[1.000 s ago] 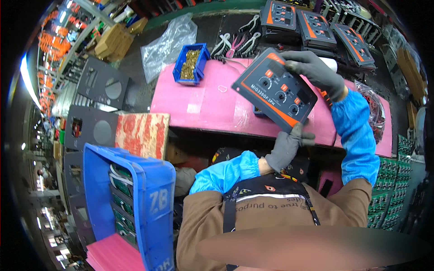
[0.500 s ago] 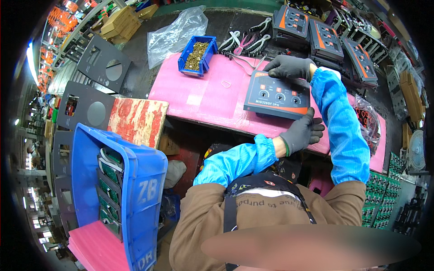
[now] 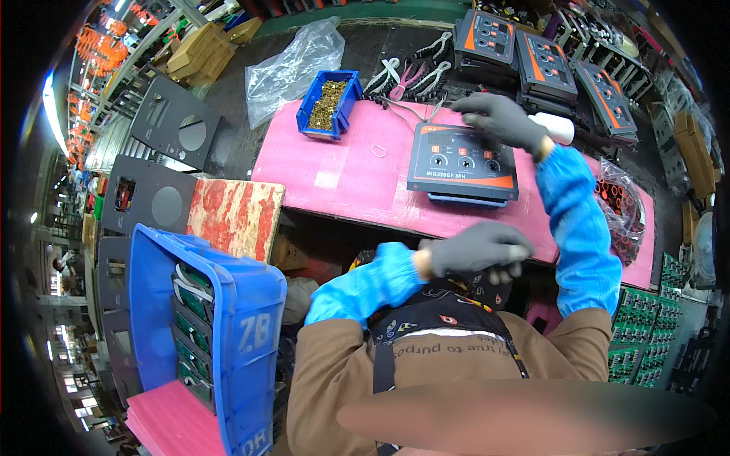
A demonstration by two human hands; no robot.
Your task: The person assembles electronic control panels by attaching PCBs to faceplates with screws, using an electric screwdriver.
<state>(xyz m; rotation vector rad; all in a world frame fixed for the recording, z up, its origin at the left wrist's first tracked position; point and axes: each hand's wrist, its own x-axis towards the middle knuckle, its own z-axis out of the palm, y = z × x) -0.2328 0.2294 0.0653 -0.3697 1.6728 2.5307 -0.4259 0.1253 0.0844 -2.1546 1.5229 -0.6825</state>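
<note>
A dark grey control panel with an orange strip and three knobs [image 3: 462, 163] lies on the pink foam sheet [image 3: 357, 171], its near edge raised on something light blue. My right hand [image 3: 502, 121], in a grey glove, hovers over the panel's far right corner, fingers stretched leftward and holding nothing. Whether its fingertips touch the panel cannot be made out. My left hand [image 3: 475, 249], gloved too, is in the air in front of the table edge, apart from the panel. Its fingers are loosely bent, somewhat blurred, with nothing seen in them.
A blue bin of brass-coloured fasteners [image 3: 329, 105] stands left of the panel, near cutters or pliers [image 3: 407, 80]. Similar panels [image 3: 487, 38] are stacked at the far right. A white roll [image 3: 553, 128] sits beside my right wrist. A blue crate [image 3: 251, 311] with circuit boards stands at left.
My left hand has let go of the panel's near right corner and moved toward me and left. My right hand has lifted off its far edge. The panel has shifted slightly.
</note>
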